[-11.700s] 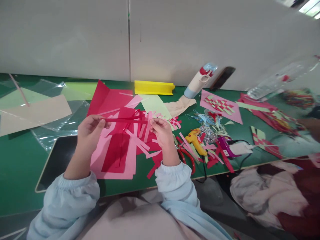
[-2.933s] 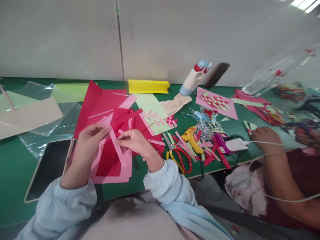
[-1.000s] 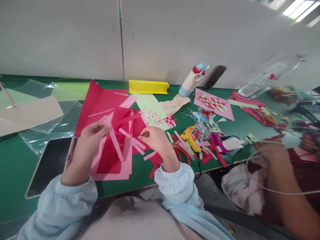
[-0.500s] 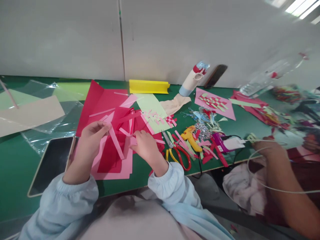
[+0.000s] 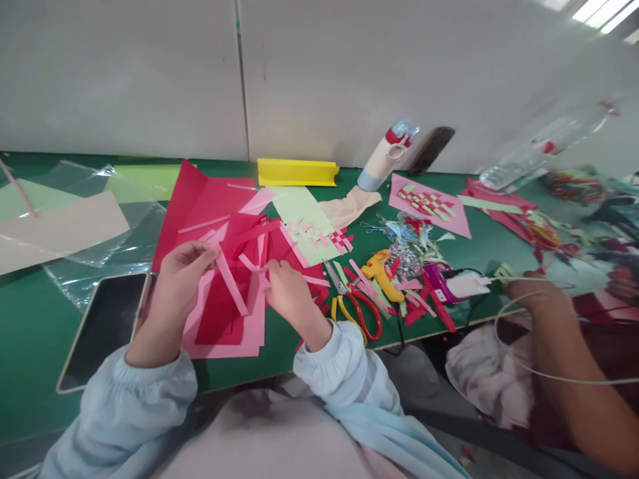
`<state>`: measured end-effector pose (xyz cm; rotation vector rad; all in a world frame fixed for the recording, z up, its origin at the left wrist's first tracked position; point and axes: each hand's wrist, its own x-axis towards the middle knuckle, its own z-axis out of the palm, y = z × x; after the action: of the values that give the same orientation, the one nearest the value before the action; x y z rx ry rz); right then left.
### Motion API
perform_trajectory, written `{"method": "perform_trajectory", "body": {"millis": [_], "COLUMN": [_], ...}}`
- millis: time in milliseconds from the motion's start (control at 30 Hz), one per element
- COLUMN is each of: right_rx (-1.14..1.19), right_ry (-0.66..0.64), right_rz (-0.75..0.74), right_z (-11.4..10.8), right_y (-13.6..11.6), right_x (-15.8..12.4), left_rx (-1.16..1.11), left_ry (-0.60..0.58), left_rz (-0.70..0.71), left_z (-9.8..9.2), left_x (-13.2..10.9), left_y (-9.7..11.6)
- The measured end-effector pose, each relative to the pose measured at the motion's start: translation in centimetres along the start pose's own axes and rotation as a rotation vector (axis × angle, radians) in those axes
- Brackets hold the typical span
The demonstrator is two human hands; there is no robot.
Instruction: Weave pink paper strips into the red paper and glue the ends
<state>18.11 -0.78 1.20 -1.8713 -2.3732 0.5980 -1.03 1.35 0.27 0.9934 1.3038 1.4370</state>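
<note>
My left hand (image 5: 186, 279) pinches the upper end of a pink paper strip (image 5: 232, 284), which slants down to the right over a red sheet (image 5: 212, 326). Across from it, my right hand (image 5: 289, 293) has its fingers closed around the end of a thin pink piece that I cannot fully make out. Other pink and red strips lie loosely between the hands. Pink sheets (image 5: 252, 346) lie beneath the red one. Right of my right hand are scissors (image 5: 367, 313) with red and yellow handles and a yellow glue gun (image 5: 383, 276) among paper scraps.
A black phone (image 5: 107, 332) lies left of my left hand. Behind stand a yellow folded card (image 5: 297, 173) and a white bottle (image 5: 384, 159). Woven paper (image 5: 426, 203) lies on the green table (image 5: 30, 346). At the right, a co-worker's arm (image 5: 559, 346) reaches beside a white cable.
My right hand has shifted very slightly, its fingertips turning by a small amount. My left hand keeps its pinch on the strip, almost still.
</note>
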Motion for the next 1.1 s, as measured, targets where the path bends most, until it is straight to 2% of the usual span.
{"method": "perform_trajectory", "body": {"millis": [333,867,967,1100], "right_rx": [0.115,0.121,0.182,0.390], "right_ry": [-0.043,-0.032,0.012,0.114], "right_rz": [0.025,0.027,0.018,-0.042], "right_z": [-0.1,0.0,-0.3,-1.2], "right_y": [0.0,0.2,0.3,0.2], "right_x": [-0.1,0.0,0.1,0.3], "left_rx": [-0.012,-0.017,0.016,0.060], "left_ry": [0.008,-0.004,-0.028,-0.073], "left_rz": [0.007,0.011,0.000,-0.030], "left_z": [-0.1,-0.1,-0.2,0.0], "left_x": [0.1,0.2,0.2,0.0], "left_y": [-0.1,-0.2,-0.3,-0.3]}}
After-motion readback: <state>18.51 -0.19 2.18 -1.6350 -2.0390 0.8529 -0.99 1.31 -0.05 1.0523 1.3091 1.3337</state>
